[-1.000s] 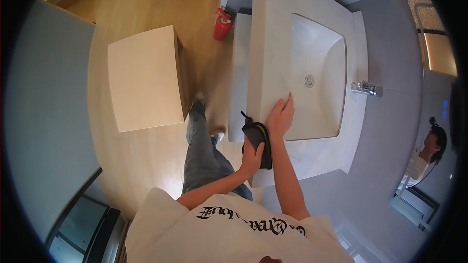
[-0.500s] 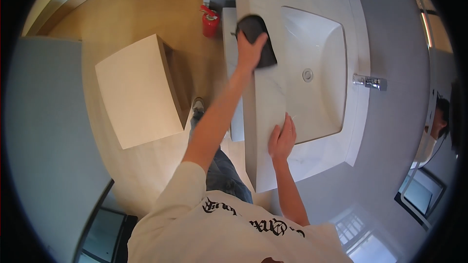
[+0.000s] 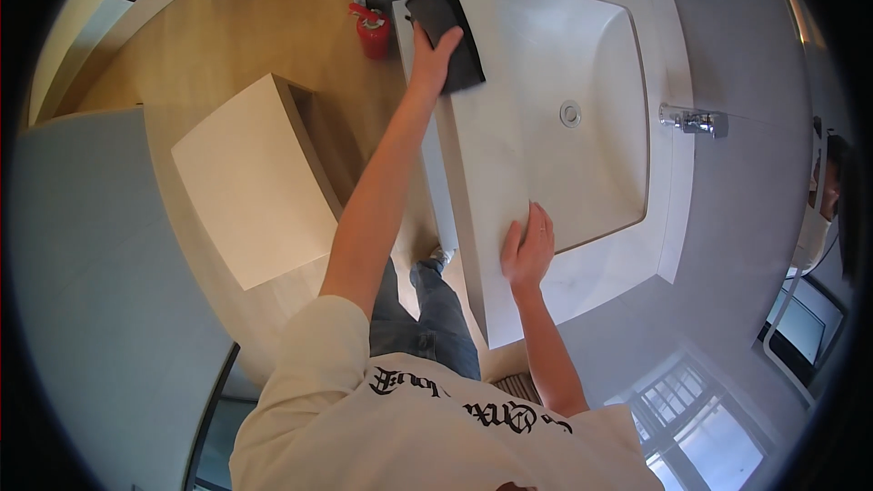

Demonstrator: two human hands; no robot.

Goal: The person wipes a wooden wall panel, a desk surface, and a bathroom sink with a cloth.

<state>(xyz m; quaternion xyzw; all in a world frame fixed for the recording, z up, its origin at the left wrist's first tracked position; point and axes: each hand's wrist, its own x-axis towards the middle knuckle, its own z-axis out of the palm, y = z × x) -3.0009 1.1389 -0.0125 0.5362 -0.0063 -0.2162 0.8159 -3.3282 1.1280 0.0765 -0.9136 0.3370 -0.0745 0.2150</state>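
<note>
My left hand point(image 3: 431, 62) is closed round the near, outer side of a flat dark grey thing point(image 3: 447, 35) with one rounded end, possibly a case or a cloth; its exact kind cannot be made out. The thing lies at or over the outer edge of the white marbled counter point(image 3: 482, 173), beside the far part of the basin. My right hand point(image 3: 529, 250) rests on the countertop at the near corner of the white sink basin point(image 3: 600, 164). Its fingers are stretched out and nothing is in it.
A chrome faucet point(image 3: 694, 120) stands on the sink's right side, level with the round drain point(image 3: 570, 114). Left of the counter, on the wooden floor, are a red fire extinguisher point(image 3: 371, 34) and a pale box-like block point(image 3: 255, 182). A mirror point(image 3: 823, 209) hangs at far right.
My view has turned and shifted a little. My left hand and the dark thing have drifted slightly toward the counter's outer edge. A foot shows in a new place; my right hand has stayed by the basin.
</note>
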